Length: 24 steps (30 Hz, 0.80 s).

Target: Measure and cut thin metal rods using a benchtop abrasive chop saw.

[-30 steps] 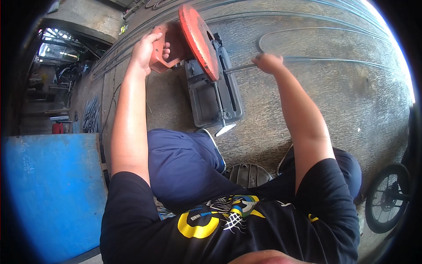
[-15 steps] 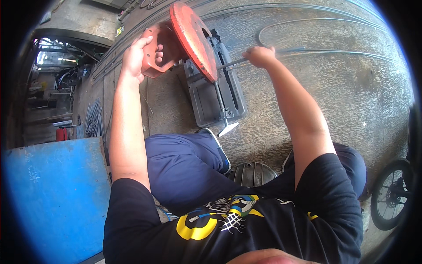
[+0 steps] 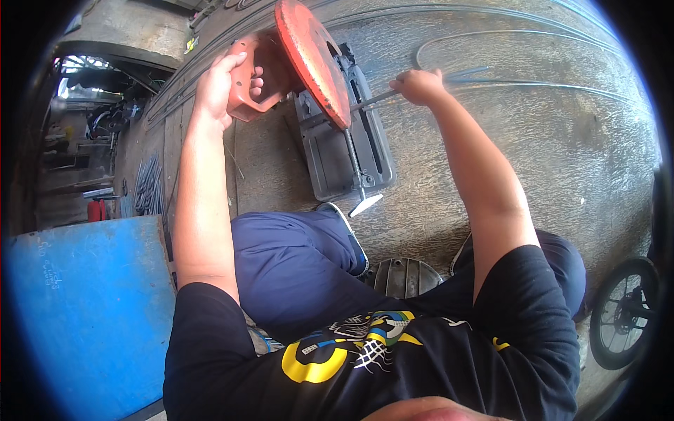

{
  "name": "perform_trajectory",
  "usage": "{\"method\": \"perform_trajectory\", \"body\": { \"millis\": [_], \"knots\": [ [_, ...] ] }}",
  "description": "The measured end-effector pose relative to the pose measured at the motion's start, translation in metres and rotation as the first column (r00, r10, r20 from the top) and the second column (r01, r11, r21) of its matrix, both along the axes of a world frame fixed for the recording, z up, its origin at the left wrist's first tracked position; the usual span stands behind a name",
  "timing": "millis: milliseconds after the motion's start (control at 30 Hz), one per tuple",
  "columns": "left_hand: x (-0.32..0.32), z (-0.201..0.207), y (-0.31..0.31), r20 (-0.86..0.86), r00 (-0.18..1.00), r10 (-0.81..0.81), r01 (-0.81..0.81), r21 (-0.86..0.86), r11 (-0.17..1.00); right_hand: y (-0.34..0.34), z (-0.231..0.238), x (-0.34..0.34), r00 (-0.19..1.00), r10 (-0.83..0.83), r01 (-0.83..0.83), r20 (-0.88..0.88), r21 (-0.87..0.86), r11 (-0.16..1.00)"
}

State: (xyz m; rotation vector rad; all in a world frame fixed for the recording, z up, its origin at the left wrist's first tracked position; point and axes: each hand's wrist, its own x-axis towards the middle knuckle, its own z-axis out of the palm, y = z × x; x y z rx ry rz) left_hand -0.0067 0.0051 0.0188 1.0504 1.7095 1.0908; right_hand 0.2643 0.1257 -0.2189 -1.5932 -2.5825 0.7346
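A chop saw with an orange-red blade guard (image 3: pixel 312 59) and a grey base (image 3: pixel 333 165) stands on the floor ahead of me. My left hand (image 3: pixel 219 85) is wrapped round the saw's orange handle (image 3: pixel 243 104). To the right of the guard, my right hand (image 3: pixel 419 87) is closed round thin steel rods (image 3: pixel 380 97). They reach leftward across the saw base, and their other ends stick out past my hand. The guard hides the blade and where the rods meet it. A clamp screw (image 3: pixel 353 158) with a pale crossbar points toward me.
Long steel rods (image 3: pixel 562 84) lie along the floor at the back and right. At left are a blue panel (image 3: pixel 91 302) and a bundle of short rods (image 3: pixel 149 186). A ribbed round metal part (image 3: pixel 404 276) sits between my feet. A small wheel (image 3: pixel 623 312) stands at lower right.
The saw's guard and handle have shifted slightly up and to the right in the picture. My right hand and the rod ends beyond it sit slightly higher. Both grips are unchanged.
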Motion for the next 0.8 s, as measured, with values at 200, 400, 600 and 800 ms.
{"method": "perform_trajectory", "body": {
  "millis": [200, 400, 600, 800],
  "knots": [
    [-0.001, 0.000, 0.000, -0.032, 0.999, -0.020, 0.020, 0.004, 1.000, 0.010, 0.011, 0.003, 0.999, -0.001, -0.001, 0.041, 0.045, 0.999],
    [-0.003, 0.000, 0.002, -0.114, 0.993, -0.029, 0.030, 0.013, 0.999, 0.016, 0.012, 0.018, 0.997, 0.005, -0.006, 0.071, 0.020, 1.000],
    [-0.003, 0.000, 0.004, -0.122, 0.992, -0.033, 0.037, 0.033, 0.999, 0.012, 0.003, 0.019, 0.999, 0.017, -0.017, 0.041, 0.007, 1.000],
    [0.000, 0.002, 0.000, -0.121, 0.992, -0.027, 0.029, 0.015, 0.999, 0.005, -0.002, 0.005, 0.999, 0.027, -0.027, 0.023, -0.011, 1.000]
  ]
}}
